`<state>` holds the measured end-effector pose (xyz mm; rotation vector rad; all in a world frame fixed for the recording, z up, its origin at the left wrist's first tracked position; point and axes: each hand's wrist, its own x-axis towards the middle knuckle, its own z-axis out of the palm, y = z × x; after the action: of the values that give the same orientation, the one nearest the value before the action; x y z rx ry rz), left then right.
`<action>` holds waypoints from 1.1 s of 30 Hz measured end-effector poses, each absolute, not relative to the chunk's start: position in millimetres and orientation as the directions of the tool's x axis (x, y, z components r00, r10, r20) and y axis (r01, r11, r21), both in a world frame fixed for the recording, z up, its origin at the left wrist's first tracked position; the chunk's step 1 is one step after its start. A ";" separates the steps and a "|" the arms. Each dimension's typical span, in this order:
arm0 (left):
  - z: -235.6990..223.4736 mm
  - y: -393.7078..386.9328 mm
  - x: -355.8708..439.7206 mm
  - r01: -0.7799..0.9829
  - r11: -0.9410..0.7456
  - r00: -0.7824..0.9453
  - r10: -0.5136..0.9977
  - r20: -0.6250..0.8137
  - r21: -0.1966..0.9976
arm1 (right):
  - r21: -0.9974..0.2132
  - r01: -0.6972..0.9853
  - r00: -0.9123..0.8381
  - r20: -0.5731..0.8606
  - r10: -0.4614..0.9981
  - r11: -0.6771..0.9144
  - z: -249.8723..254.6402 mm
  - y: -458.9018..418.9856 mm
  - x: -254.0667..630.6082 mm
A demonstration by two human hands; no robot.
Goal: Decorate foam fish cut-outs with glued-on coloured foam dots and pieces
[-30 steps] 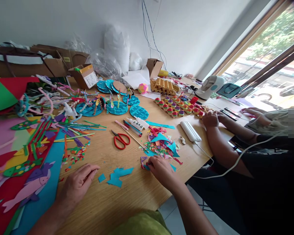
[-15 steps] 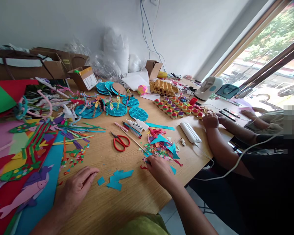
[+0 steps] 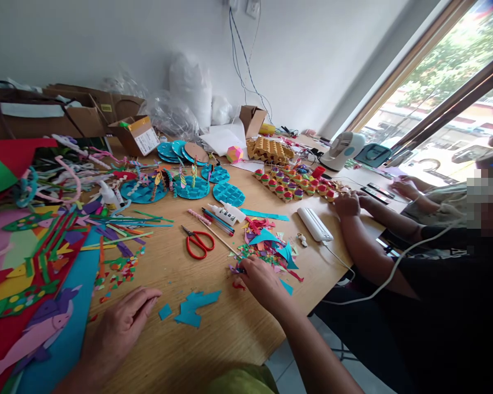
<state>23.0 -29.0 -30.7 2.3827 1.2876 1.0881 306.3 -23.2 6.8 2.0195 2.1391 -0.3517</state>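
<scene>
My left hand [image 3: 123, 324] lies on the wooden table [image 3: 156, 355], fingers loosely bent and nothing visible in them. Just right of it are a small blue square [image 3: 165, 312] and a larger cut blue scrap [image 3: 198, 307]. At the near edge of a pile of coloured paper scraps [image 3: 267, 253], my right hand [image 3: 261, 282] has its fingertips closed down on some small scraps, with purple and red bits showing beside them. Red-handled scissors [image 3: 198, 244] lie beyond, between my hands. A thin stick [image 3: 222, 239] points toward my right fingers.
Pens [image 3: 218, 221] and a white glue bottle [image 3: 222, 213] lie past the scissors. Decorated blue discs [image 3: 192, 187] and painted egg cartons [image 3: 293, 183] stand farther back. A white corded device [image 3: 314, 224] is at right, near another person's hand [image 3: 348, 203]. Coloured sheets [image 3: 76, 317] cover the left side.
The view has tilted slightly. My right fingertips have shifted a little left, and purple scraps show more clearly beside them. My left hand stays in place on the table.
</scene>
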 end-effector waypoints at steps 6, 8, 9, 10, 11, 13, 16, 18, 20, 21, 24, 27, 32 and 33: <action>-35.4 -29.3 21.2 0.626 -0.600 0.348 0.786 0.511 0.498 | -0.045 0.996 -0.089 -0.301 0.950 0.079 5.7 -13.0 299.2; -35.7 -29.3 20.4 0.627 -0.604 0.351 0.783 0.513 0.493 | -0.037 0.996 -0.087 -0.311 0.947 0.079 4.8 -9.9 298.0; -35.1 -29.4 20.2 0.628 -0.606 0.352 0.781 0.516 0.488 | -0.034 0.996 -0.085 -0.315 0.945 0.078 5.1 -9.4 298.6; -34.1 -29.4 20.3 0.632 -0.606 0.353 0.780 0.517 0.482 | -0.033 0.996 -0.084 -0.319 0.944 0.077 5.9 -10.0 299.9; -32.8 -29.3 20.6 0.638 -0.605 0.355 0.780 0.516 0.476 | -0.033 0.997 -0.083 -0.322 0.943 0.076 7.4 -11.5 301.9; -29.9 -29.2 21.6 0.650 -0.603 0.360 0.780 0.512 0.463 | -0.036 0.997 -0.082 -0.327 0.941 0.074 11.1 -17.4 306.1; -27.8 -29.2 23.1 0.647 -0.613 0.370 0.772 0.517 0.453 | -0.053 0.996 -0.092 -0.348 0.933 0.078 14.9 -29.3 306.3; -29.1 -29.3 23.1 0.643 -0.614 0.372 0.773 0.514 0.458 | -0.052 0.996 -0.080 -0.364 0.928 0.066 13.9 -35.7 300.5; -32.1 -29.3 22.2 0.640 -0.608 0.366 0.779 0.509 0.470 | -0.032 0.999 -0.046 -0.372 0.927 0.037 11.0 -38.3 293.7; -33.9 -29.2 21.4 0.637 -0.606 0.361 0.781 0.510 0.477 | -0.020 1.000 -0.028 -0.373 0.927 0.023 9.7 -38.0 291.7; -38.8 -28.8 18.6 0.623 -0.593 0.348 0.794 0.498 0.510 | 0.013 1.000 0.019 -0.350 0.937 -0.015 10.7 -30.9 298.3; -40.9 -29.0 16.7 0.623 -0.560 0.339 0.823 0.456 0.546 | 0.053 0.995 0.097 -0.267 0.959 -0.085 18.8 -18.3 323.6; -38.0 -30.2 16.7 0.630 -0.529 0.329 0.845 0.421 0.569 | 0.104 0.980 0.187 -0.191 0.964 -0.170 25.6 1.3 366.8; -37.1 -30.1 17.0 0.629 -0.529 0.328 0.845 0.422 0.570 | 0.110 0.978 0.194 -0.192 0.962 -0.175 24.9 3.8 371.5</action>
<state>17.0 -30.1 -37.1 2.2948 1.3209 1.0095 371.5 3.8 24.9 2.2575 1.8690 -0.1158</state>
